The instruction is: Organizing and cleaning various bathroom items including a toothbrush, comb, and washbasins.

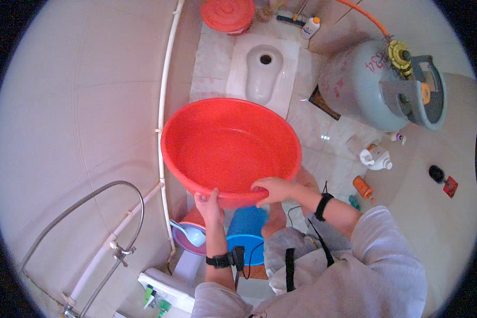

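Observation:
A large red plastic basin [230, 151] is held up in front of me, its inside facing the camera; I see nothing in it. My left hand [210, 206] grips the rim at the near side, thumb over the edge. To its right, my right hand [273, 190] clasps the same rim, fingers inside and thumb outside. Below the basin stand a blue bucket [246, 242] and a smaller tub [183, 240] with a light blue dipper [192, 235] lying across it.
Beyond the basin is a squat toilet [264, 73], with a red lidded bucket [227, 14] behind it. A grey gas cylinder [361, 85] stands at the right, near several bottles. A washbasin [169, 288] and a wall pipe [165, 99] are on the left.

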Tool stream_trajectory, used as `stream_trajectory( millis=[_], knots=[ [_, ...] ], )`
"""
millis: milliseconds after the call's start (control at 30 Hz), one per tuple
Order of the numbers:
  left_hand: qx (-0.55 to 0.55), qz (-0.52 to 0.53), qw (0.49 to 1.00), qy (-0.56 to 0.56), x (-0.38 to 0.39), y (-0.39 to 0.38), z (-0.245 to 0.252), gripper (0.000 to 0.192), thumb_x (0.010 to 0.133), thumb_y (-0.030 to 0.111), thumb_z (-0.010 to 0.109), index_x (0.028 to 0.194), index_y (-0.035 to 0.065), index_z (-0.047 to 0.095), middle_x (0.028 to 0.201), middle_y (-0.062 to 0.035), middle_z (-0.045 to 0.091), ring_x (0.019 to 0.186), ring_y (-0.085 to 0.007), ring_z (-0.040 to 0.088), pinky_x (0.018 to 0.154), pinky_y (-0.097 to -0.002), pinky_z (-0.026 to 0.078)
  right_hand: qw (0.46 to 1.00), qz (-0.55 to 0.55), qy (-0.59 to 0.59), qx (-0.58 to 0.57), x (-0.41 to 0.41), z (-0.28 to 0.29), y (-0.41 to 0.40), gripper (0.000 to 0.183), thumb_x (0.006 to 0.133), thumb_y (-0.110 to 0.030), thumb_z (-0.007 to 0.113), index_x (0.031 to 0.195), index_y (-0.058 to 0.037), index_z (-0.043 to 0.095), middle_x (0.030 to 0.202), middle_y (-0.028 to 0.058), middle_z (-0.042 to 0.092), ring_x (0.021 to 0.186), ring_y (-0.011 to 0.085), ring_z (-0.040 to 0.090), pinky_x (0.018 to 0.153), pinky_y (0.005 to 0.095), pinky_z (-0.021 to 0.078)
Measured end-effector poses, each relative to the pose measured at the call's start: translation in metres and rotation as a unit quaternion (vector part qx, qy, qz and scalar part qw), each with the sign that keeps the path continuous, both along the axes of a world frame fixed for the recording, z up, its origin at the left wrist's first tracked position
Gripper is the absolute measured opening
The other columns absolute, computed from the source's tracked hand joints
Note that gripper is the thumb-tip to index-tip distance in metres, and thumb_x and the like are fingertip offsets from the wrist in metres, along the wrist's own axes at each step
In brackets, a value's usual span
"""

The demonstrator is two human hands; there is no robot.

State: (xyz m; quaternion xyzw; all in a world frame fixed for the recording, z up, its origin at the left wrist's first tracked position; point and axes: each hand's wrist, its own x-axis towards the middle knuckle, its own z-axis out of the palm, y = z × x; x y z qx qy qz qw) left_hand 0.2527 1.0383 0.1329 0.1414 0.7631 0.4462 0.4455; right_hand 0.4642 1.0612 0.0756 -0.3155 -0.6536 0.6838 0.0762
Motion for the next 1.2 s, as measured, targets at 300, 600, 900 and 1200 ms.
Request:
stream_trajectory(
  millis=[300, 600, 900, 1200],
  knots=[
    [0.096, 0.039, 0.987, -0.123, 0.014, -0.035, 0.135, 0.032, 0.071, -0.01, 0.053, 0.096, 0.0051, 0.041, 0.103, -0.009, 0.051, 0.092, -0.0179, 0.051, 0.079, -0.0306, 0.043, 0.815, -0.541, -0.196, -0.062, 0.08, 0.004, -0.066, 0.047, 0.071, -0.019, 0.063, 0.11, -0.0003, 0.045, 0.108, 0.016, 0.051, 0.1, 0.0299, 0.049, 0.086, 0.0395, 0.0393],
    [0.164, 0.012, 0.978, -0.131, -0.022, -0.121, 0.19, 0.036, 0.072, -0.009, 0.054, 0.101, 0.0072, 0.041, 0.103, -0.0075, 0.051, 0.088, -0.015, 0.052, 0.075, -0.0274, 0.044, 0.594, -0.622, 0.103, -0.5, 0.064, 0.04, -0.104, 0.035, 0.076, -0.005, 0.05, 0.109, 0.0029, 0.044, 0.102, 0.0145, 0.053, 0.091, 0.0241, 0.055, 0.079, 0.0341, 0.0461],
    [0.133, -0.022, 0.959, -0.25, -0.082, -0.206, 0.19, 0.023, 0.076, 0.006, 0.055, 0.098, 0.0095, 0.047, 0.096, -0.0026, 0.054, 0.085, -0.0152, 0.053, 0.071, -0.0316, 0.043, 0.708, -0.678, 0.083, -0.178, 0.044, 0.172, -0.122, 0.026, 0.07, 0.002, 0.048, 0.096, 0.0037, 0.054, 0.088, 0.0121, 0.059, 0.077, 0.0227, 0.058, 0.064, 0.0333, 0.0474],
    [-0.077, -0.035, 0.915, -0.395, -0.077, -0.237, 0.129, 0.006, 0.074, 0.012, 0.058, 0.077, 0.0107, 0.053, 0.072, -0.0027, 0.056, 0.066, -0.0141, 0.053, 0.068, -0.033, 0.045, 0.681, -0.727, -0.079, 0.033, 0.081, 0.242, -0.164, 0.024, 0.061, -0.012, 0.062, 0.078, -0.0012, 0.049, 0.071, 0.0105, 0.056, 0.067, 0.0216, 0.056, 0.059, 0.0345, 0.0442]
  ],
)
